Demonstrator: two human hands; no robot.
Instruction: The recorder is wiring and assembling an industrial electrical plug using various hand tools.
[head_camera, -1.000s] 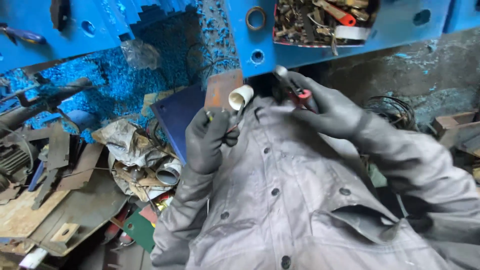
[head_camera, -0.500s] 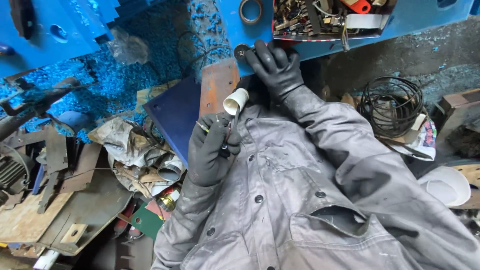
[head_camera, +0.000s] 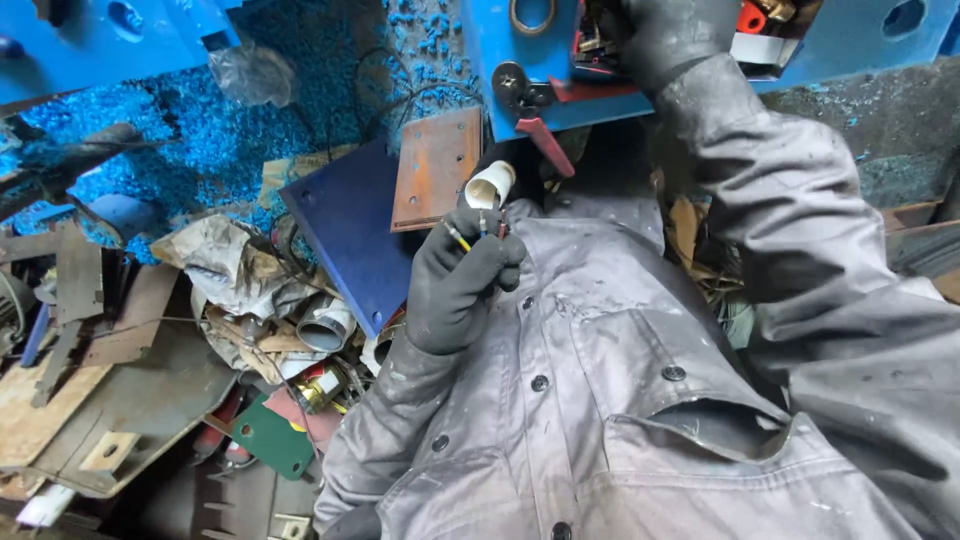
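Observation:
My left hand (head_camera: 458, 282), in a dark glove, is closed around a white tube (head_camera: 489, 186) with thin coloured wires sticking out beside it, held up in front of my grey jacket. My right hand (head_camera: 668, 38), also gloved, reaches up into a tray of small metal parts (head_camera: 765, 30) set in the blue machine frame (head_camera: 500, 50) at the top; its fingers are buried among the parts and what they touch is hidden. A red-handled tool (head_camera: 545, 140) hangs from the frame's edge just above the white tube.
A rusty plate (head_camera: 436, 168) and a dark blue panel (head_camera: 350, 235) lean below the frame. Scrap metal, crumpled sheets, a grey pipe piece (head_camera: 325, 328) and a green plate (head_camera: 272, 436) lie piled at the left. Blue granules (head_camera: 200, 140) cover the floor behind.
My right hand has risen from beside the white tube to the frame's edge and now into the parts tray. The left hand has kept its hold on the tube and wires.

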